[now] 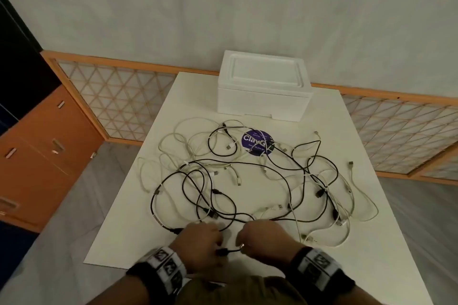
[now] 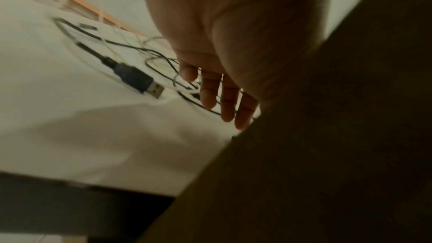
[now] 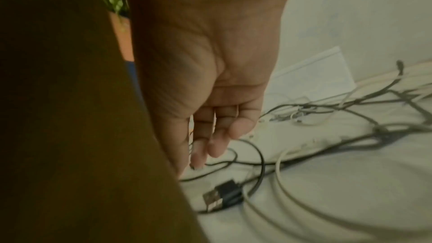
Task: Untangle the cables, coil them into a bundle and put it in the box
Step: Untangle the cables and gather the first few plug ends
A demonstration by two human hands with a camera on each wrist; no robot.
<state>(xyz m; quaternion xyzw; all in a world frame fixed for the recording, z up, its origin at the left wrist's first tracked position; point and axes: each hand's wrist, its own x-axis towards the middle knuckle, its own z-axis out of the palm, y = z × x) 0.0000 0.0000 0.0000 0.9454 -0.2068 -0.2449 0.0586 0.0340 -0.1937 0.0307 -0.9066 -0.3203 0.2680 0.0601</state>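
Head view: both relaxed, empty hands [image 1: 198, 240] [image 1: 265, 238] hover over tangled cables' [image 1: 247, 181] near edge.

A tangle of black and white cables [image 1: 260, 181] sprawls across the middle of a white desk [image 1: 138, 238]. At the near edge, a left hand [image 1: 198, 238] and a right hand [image 1: 265, 236] meet over a black plug [image 1: 223, 252]. A closed white foam box [image 1: 264, 85] stands at the far edge, a round purple sticker [image 1: 257, 141] just before it.
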